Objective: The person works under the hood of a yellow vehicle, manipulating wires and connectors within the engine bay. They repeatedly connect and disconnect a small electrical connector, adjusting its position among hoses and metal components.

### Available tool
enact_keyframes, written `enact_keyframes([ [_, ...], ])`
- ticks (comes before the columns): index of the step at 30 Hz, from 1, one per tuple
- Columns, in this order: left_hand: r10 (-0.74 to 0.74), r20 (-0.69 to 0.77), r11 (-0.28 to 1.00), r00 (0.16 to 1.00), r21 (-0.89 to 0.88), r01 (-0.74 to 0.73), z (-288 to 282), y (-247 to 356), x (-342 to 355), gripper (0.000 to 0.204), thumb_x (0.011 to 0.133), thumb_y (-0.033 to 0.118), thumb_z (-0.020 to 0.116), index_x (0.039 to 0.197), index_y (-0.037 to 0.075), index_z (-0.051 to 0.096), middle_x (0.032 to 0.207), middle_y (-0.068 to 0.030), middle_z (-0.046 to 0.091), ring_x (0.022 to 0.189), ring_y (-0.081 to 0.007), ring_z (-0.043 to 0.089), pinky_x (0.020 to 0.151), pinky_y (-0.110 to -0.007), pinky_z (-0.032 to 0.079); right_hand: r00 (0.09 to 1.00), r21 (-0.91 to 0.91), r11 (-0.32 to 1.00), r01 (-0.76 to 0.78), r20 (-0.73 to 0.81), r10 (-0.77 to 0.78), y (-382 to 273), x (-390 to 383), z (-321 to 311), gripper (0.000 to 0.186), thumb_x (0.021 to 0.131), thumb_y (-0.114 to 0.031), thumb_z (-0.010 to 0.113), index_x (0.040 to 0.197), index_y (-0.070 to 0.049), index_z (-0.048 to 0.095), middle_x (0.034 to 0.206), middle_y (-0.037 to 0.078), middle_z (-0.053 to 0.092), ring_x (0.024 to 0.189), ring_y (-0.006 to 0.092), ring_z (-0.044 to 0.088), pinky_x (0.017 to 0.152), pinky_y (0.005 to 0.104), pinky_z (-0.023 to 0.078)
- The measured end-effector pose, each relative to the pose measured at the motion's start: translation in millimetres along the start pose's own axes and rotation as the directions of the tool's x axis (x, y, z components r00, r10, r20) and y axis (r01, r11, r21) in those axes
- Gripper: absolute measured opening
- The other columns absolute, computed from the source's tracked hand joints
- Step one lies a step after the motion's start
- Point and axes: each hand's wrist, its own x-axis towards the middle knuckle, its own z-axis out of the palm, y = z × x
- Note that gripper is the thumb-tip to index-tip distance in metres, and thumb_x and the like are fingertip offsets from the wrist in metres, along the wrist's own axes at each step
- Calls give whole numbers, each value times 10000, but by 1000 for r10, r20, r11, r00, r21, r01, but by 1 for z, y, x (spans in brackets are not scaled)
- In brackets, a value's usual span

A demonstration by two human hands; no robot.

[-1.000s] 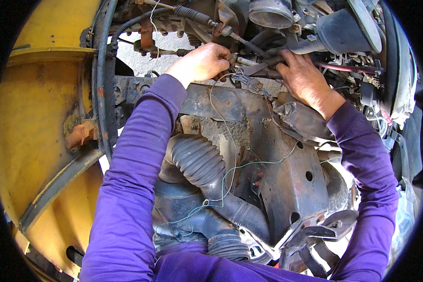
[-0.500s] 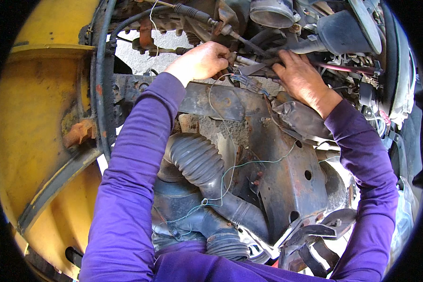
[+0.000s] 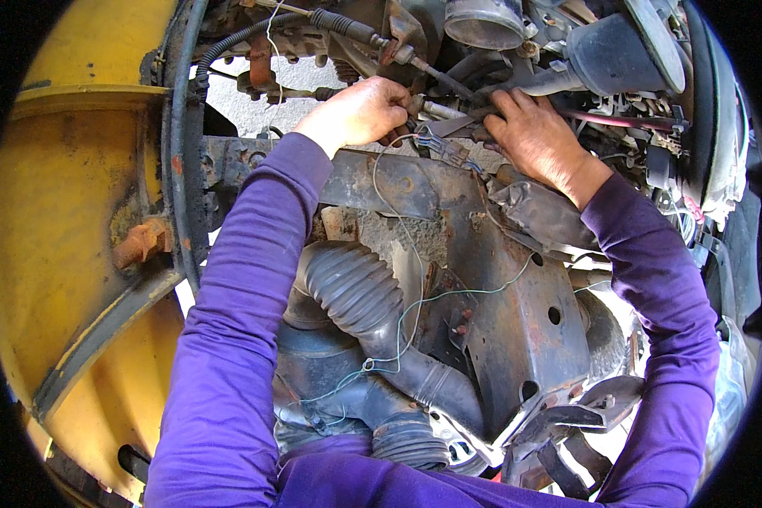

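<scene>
My left hand (image 3: 357, 114) is closed near a rusty rod end in the engine bay, its fingertips curled out of sight round something I cannot make out. Just right of it are a light metal cylinder (image 3: 438, 111), a flat grey strip (image 3: 450, 126) and a wire connector bundle (image 3: 449, 149). My right hand (image 3: 533, 144) has its fingers bent over dark hoses and parts under a metal rod (image 3: 455, 85); what they grip is hidden. A thin pale wire (image 3: 416, 245) hangs from between my hands across the frame below.
A yellow body panel (image 3: 68, 195) fills the left side. A corrugated duct (image 3: 351, 288), rusty frame plate (image 3: 504, 339) and crumpled grey cover (image 3: 542, 220) lie below my hands. A round grey housing (image 3: 605, 55), metal cylinder (image 3: 483, 25) and pink hose (image 3: 626, 120) are at upper right.
My right hand has moved slightly left, toward my left hand, with its fingers shifting a little on the parts. My left hand stays in nearly the same place.
</scene>
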Motion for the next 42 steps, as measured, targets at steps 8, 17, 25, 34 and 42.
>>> enact_keyframes([
  [8, -14, -8, 997, 1000, 74, 15, -2, -3, 1, 236, 886, 175, 646, 1026, 6, 733, 892, -177, 741, 835, -271, 720, 785, -391, 545, 999, 125, 991, -37, 29, 34, 2, 0, 2, 289, 879, -225, 692, 1124, -73, 668, 1338, 145, 532, 1210, 315, 584, 995, 479, 502],
  [17, -49, 9, 993, 999, 103, 48, -7, 10, -6, 253, 886, 168, 619, 1051, 20, 740, 917, -176, 749, 857, -264, 731, 804, -382, 555, 1000, 181, 984, -6, 31, 0, 6, 1, 6, 305, 856, -213, 720, 1098, -40, 653, 1344, 167, 518, 1190, 357, 595, 970, 454, 539],
  [25, 73, 30, 995, 997, 59, -75, -6, 3, 2, 284, 912, 212, 632, 1084, 8, 729, 984, -132, 759, 959, -214, 691, 867, -362, 518, 995, 48, 996, -79, -57, 82, 21, -11, 1, 269, 828, -155, 695, 1067, -37, 661, 1235, 159, 596, 1177, 344, 603, 992, 461, 520],
  [34, 23, 38, 999, 999, 31, -24, 0, 26, -7, 380, 944, 334, 689, 1128, 4, 734, 1048, -127, 761, 1000, -206, 676, 928, -344, 497, 965, 102, 960, -260, -17, 263, 9, -57, -55, 233, 847, -183, 702, 964, 18, 677, 1100, 201, 604, 1063, 376, 599, 883, 491, 524],
  [42, 134, -107, 984, 985, 131, -119, -4, 55, -13, 325, 881, 267, 656, 1037, -9, 728, 957, -236, 719, 942, -382, 698, 874, -437, 536, 955, 146, 944, -296, 30, 295, -9, -86, -86, 284, 862, -232, 727, 957, 33, 692, 1065, 199, 611, 1068, 376, 620, 884, 467, 554],
])
